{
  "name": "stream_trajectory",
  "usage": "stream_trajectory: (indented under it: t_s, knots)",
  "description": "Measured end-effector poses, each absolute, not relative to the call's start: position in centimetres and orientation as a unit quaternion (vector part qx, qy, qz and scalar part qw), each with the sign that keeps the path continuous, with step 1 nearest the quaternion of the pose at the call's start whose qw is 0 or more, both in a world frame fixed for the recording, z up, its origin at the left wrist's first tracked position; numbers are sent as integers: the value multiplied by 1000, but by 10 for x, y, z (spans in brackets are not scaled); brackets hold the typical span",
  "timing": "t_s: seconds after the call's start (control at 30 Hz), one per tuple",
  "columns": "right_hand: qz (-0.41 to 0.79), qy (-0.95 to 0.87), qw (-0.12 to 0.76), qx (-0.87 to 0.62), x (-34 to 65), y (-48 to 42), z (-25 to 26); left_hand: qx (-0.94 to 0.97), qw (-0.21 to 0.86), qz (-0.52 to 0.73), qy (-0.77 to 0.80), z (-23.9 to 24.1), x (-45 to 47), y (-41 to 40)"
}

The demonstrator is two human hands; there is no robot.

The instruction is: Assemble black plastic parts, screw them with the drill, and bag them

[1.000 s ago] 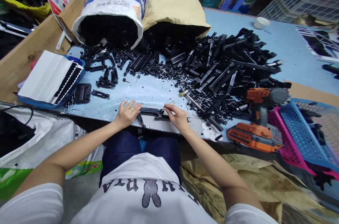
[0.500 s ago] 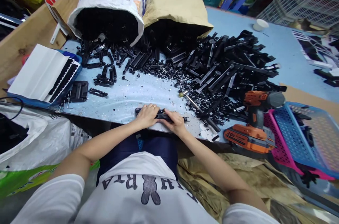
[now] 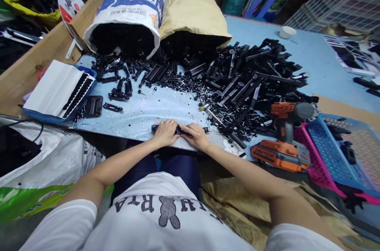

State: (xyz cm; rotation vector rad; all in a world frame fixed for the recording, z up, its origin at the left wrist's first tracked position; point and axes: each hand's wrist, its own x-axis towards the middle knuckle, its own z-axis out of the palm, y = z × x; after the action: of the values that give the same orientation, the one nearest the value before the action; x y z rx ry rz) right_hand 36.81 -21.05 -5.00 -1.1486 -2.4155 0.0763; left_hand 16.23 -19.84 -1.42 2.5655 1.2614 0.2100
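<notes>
A long narrow black plastic part (image 3: 154, 128) lies along the table's front edge, mostly covered by my hands. My left hand (image 3: 167, 131) is closed over its left half. On its right half, my right hand (image 3: 195, 135) grips it with the fingers across the top. The black part's ends stick out past both hands. A hammer (image 3: 215, 115) lies to the right of my right hand, beside loose small pins (image 3: 204, 93) and black pieces.
A heap of black parts (image 3: 255, 73) spreads before a white sack (image 3: 130, 9) and a tan paper sack (image 3: 192, 9). An orange cordless drill (image 3: 282, 152) stands at right, near a blue basket (image 3: 329, 144). At left sits a blue tray (image 3: 69, 115) with white sheets.
The right hand's thumb and fingers have shifted from pinching at the part's middle to lying over its top. The view has tilted slightly; the left hand stays on the part.
</notes>
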Motion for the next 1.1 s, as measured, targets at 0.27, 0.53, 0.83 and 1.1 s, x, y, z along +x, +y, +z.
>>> stream_trajectory:
  t_s: [0.27,0.53,0.83,1.1]
  knots:
    - [-90,-901,112,-409,382,-196,-30,946,-12,73,316,-17,127,-207]
    - [156,-919,267,-244,363,-236,43,902,112,348,228,35,108,-215]
    - [380,-584,641,-321,259,-260,6,725,314,578,205,53,142,-266]
    - [28,-811,256,-526,338,-43,7,855,35,204,476,-22,160,-141]
